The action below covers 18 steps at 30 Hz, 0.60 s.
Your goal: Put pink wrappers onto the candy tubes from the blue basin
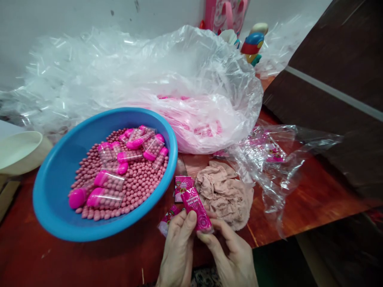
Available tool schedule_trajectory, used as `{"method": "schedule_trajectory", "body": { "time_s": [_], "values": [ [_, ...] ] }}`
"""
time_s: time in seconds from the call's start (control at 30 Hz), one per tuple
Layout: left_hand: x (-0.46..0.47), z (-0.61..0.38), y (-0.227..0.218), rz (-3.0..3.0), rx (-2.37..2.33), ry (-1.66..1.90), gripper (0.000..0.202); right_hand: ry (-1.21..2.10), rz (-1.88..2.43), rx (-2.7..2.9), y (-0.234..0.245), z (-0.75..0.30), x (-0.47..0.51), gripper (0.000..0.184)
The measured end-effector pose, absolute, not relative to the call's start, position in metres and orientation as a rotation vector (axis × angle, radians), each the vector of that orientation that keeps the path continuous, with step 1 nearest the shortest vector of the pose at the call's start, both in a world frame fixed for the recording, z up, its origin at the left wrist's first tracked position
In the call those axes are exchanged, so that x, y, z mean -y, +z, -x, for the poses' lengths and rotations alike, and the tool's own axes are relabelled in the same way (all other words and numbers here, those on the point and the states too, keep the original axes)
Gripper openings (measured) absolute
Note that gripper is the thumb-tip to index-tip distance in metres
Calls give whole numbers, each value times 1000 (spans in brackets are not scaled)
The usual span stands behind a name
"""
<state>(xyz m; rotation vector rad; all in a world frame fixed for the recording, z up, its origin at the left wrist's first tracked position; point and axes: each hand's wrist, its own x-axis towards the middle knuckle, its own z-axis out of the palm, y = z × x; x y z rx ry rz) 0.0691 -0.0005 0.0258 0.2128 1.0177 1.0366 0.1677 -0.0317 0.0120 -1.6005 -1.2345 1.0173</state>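
Between my two hands is a small pink printed packet, tilted over the table's front part. My left hand pinches its left side, thumb on top. The fingertips of my right hand grip its lower right end. Just beyond it lie another pink packet and a further printed packet, partly hidden by my left hand. A crumpled beige cloth lies right behind my right hand. To the left stands a blue basin with pink beads and several clear pink-capped tubes on them.
Behind the basin spreads a large clear plastic bag with pink things inside, beside a heap of clear tubes. Crumpled clear film lies at right, near a dark brown panel. A pale bowl stands far left on the red table.
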Motion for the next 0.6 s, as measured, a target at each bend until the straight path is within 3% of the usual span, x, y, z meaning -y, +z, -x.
{"method": "schedule_trajectory", "body": {
  "time_s": [0.13,0.27,0.37,0.6],
  "values": [
    [-1,-66,34,-124,-1033,1055,14,583,1502,1369,11,-168,33,40],
    [3,-68,36,-66,-1027,1059,15,354,1403,1405,8,-159,35,51],
    [6,-70,33,-21,-979,1083,14,204,1412,1374,4,-154,38,52],
    [14,-74,31,-44,-888,1063,18,98,1430,1348,5,-158,43,32]
  ]
}}
